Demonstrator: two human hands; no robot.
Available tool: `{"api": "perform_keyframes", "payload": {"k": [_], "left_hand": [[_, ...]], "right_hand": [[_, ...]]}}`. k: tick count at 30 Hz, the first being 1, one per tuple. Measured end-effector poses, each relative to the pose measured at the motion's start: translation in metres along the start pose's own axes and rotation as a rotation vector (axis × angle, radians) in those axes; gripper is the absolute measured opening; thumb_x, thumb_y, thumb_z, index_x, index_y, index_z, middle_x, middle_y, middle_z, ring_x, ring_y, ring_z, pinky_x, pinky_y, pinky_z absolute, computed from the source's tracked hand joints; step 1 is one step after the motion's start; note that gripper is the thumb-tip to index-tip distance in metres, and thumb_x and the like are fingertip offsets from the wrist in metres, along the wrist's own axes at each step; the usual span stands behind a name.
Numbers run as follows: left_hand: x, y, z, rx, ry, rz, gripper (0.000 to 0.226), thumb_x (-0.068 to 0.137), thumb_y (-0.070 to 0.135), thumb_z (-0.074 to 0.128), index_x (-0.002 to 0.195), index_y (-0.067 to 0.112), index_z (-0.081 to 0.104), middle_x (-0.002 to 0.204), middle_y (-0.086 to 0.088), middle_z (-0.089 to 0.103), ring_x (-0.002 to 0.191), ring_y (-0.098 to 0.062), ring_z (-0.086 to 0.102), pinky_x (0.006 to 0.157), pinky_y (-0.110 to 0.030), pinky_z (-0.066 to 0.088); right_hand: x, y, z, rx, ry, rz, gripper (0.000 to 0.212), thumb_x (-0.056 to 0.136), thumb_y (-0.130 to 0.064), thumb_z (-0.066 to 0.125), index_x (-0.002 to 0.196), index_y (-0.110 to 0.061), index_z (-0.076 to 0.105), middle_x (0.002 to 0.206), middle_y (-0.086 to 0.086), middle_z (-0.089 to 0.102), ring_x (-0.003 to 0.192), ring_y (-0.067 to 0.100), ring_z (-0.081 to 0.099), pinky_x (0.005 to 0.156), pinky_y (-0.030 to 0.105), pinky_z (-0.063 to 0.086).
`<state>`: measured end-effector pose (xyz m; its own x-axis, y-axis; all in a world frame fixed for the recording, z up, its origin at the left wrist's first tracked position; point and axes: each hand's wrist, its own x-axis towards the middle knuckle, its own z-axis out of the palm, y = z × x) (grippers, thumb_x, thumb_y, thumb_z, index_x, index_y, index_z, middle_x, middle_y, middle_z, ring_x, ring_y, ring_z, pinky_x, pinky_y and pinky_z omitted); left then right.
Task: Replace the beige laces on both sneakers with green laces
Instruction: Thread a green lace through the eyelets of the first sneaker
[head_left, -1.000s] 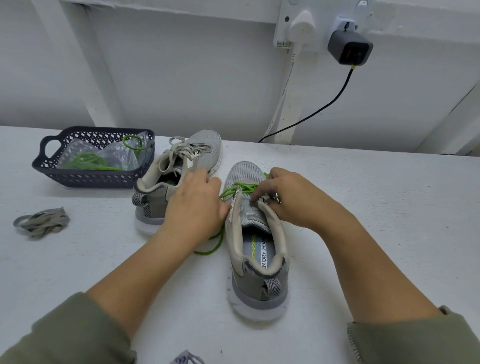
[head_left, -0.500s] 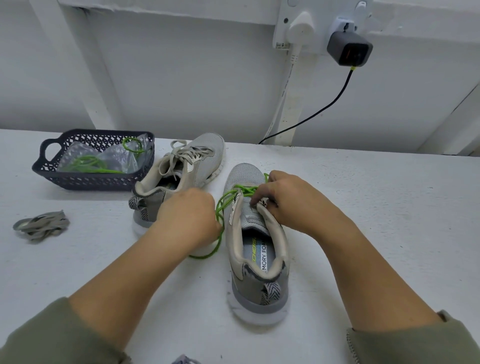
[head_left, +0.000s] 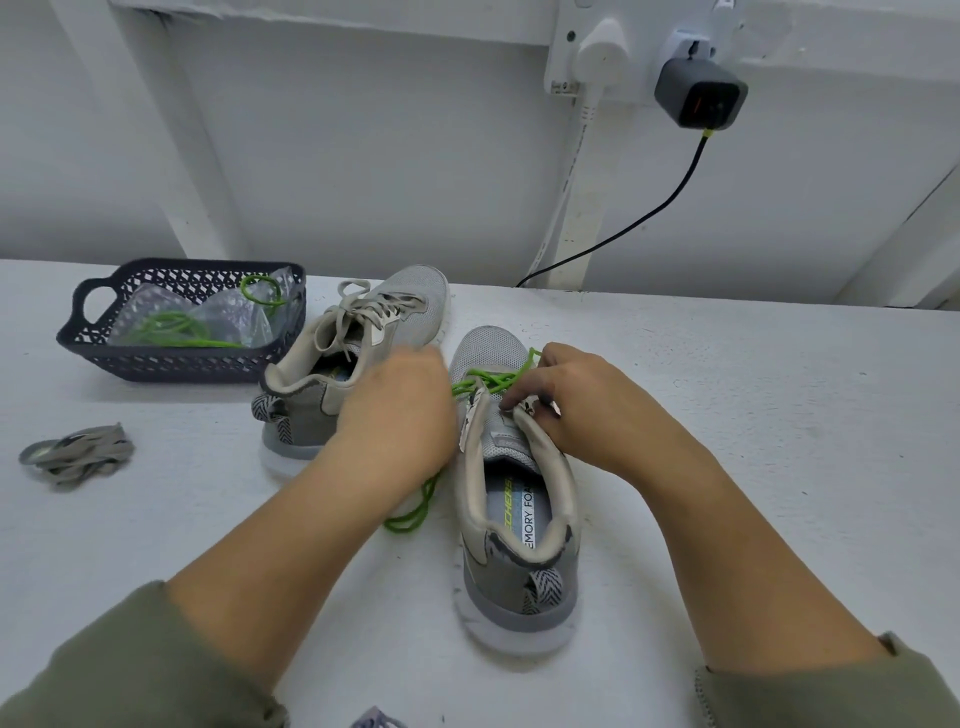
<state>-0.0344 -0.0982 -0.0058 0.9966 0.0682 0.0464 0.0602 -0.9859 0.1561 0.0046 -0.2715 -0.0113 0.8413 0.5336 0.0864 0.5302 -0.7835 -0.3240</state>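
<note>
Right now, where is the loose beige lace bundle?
Head view: the beige lace bundle lies far left on the table, nearer the person than the basket.

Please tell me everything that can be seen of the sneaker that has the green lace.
The grey sneaker stands upright on the white table, heel toward the camera: mesh toe, beige collar, white sole, zigzag heel tab, printed insole. A green lace crosses only its front eyelets; a loose end lies at its left. The right hand pinches its right eyelet edge; the left hand hides its left side.
</note>
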Motion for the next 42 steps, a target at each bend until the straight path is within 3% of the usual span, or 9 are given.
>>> {"api": "perform_keyframes", "payload": {"k": [3, 7, 15, 21, 26, 30, 35, 39, 42], "left_hand": [[0.016, -0.002, 0.004, -0.102, 0.064, 0.199, 0.018, 0.095, 0.024, 0.056, 0.109, 0.020, 0.065, 0.109, -0.003, 0.058, 0.107, -0.025, 0.054, 0.085, -0.037, 0.046], [0.014, -0.015, 0.020, 0.025, -0.046, 0.133, 0.016, 0.093, 0.021, 0.052, 0.099, 0.011, 0.063, 0.101, -0.008, 0.059, 0.096, -0.027, 0.058, 0.077, -0.034, 0.046], [0.014, -0.012, 0.018, -0.237, 0.075, 0.243, 0.017, 0.095, 0.025, 0.055, 0.101, 0.017, 0.068, 0.099, -0.002, 0.055, 0.095, -0.021, 0.055, 0.074, -0.028, 0.038], [0.002, -0.019, 0.009, 0.088, -0.265, 0.028, 0.015, 0.088, 0.029, 0.052, 0.081, 0.015, 0.052, 0.086, -0.003, 0.051, 0.081, -0.023, 0.050, 0.065, -0.028, 0.040], [0.013, -0.009, 0.006, -0.231, 0.028, 0.079, 0.018, 0.093, 0.024, 0.059, 0.109, 0.022, 0.066, 0.102, -0.002, 0.058, 0.091, -0.019, 0.054, 0.074, -0.027, 0.036], [0.017, -0.011, 0.006, -0.309, -0.018, 0.126, 0.012, 0.089, 0.026, 0.063, 0.088, 0.020, 0.073, 0.088, 0.000, 0.069, 0.081, -0.015, 0.058, 0.069, -0.022, 0.037], [0.006, -0.023, 0.003, 0.011, -0.262, -0.015, 0.024, 0.086, 0.036, 0.054, 0.078, 0.014, 0.055, 0.085, -0.004, 0.055, 0.077, -0.022, 0.053, 0.063, -0.028, 0.040], [0.010, -0.015, -0.002, -0.266, -0.047, -0.048, 0.022, 0.093, 0.028, 0.057, 0.113, 0.021, 0.062, 0.108, -0.003, 0.064, 0.097, -0.022, 0.058, 0.078, -0.028, 0.043], [0.018, -0.005, -0.004, -0.321, -0.076, 0.052, 0.018, 0.093, 0.026, 0.061, 0.108, 0.026, 0.071, 0.104, 0.001, 0.070, 0.092, -0.014, 0.060, 0.075, -0.020, 0.039]], "right_hand": [[-0.001, -0.001, -0.001, 0.009, -0.003, 0.004, 0.029, 0.089, -0.017, 0.058, 0.105, -0.037, 0.072, 0.089, -0.006, 0.046, 0.082, 0.017, 0.052, 0.069, 0.033, 0.046], [-0.003, 0.000, -0.002, 0.016, -0.007, 0.016, 0.028, 0.091, -0.019, 0.057, 0.105, -0.038, 0.072, 0.089, -0.008, 0.044, 0.084, 0.015, 0.051, 0.070, 0.031, 0.045], [-0.004, -0.002, -0.001, 0.016, -0.009, 0.025, 0.028, 0.091, -0.017, 0.057, 0.105, -0.037, 0.072, 0.088, -0.008, 0.043, 0.082, 0.013, 0.048, 0.067, 0.029, 0.041], [-0.004, -0.002, 0.000, 0.016, -0.008, 0.048, 0.028, 0.092, -0.019, 0.056, 0.107, -0.037, 0.070, 0.090, -0.007, 0.045, 0.086, 0.015, 0.051, 0.067, 0.028, 0.040], [-0.006, -0.003, -0.001, 0.008, -0.005, 0.045, 0.028, 0.092, -0.018, 0.056, 0.108, -0.037, 0.070, 0.090, -0.005, 0.045, 0.085, 0.016, 0.051, 0.068, 0.029, 0.042], [-0.006, -0.003, 0.000, 0.012, -0.002, 0.050, 0.030, 0.091, -0.017, 0.056, 0.108, -0.036, 0.071, 0.087, -0.006, 0.043, 0.083, 0.016, 0.050, 0.067, 0.029, 0.040], [-0.006, -0.003, 0.002, -0.005, 0.007, 0.064, 0.030, 0.092, -0.016, 0.054, 0.108, -0.037, 0.070, 0.085, -0.007, 0.040, 0.080, 0.014, 0.047, 0.062, 0.027, 0.034], [-0.006, -0.004, 0.002, -0.005, 0.007, 0.065, 0.030, 0.093, -0.017, 0.054, 0.108, -0.037, 0.070, 0.086, -0.006, 0.041, 0.080, 0.014, 0.047, 0.062, 0.027, 0.034], [-0.007, -0.003, 0.002, -0.002, 0.015, 0.071, 0.028, 0.092, -0.019, 0.055, 0.109, -0.036, 0.070, 0.085, -0.006, 0.041, 0.079, 0.015, 0.047, 0.061, 0.027, 0.034]]}}
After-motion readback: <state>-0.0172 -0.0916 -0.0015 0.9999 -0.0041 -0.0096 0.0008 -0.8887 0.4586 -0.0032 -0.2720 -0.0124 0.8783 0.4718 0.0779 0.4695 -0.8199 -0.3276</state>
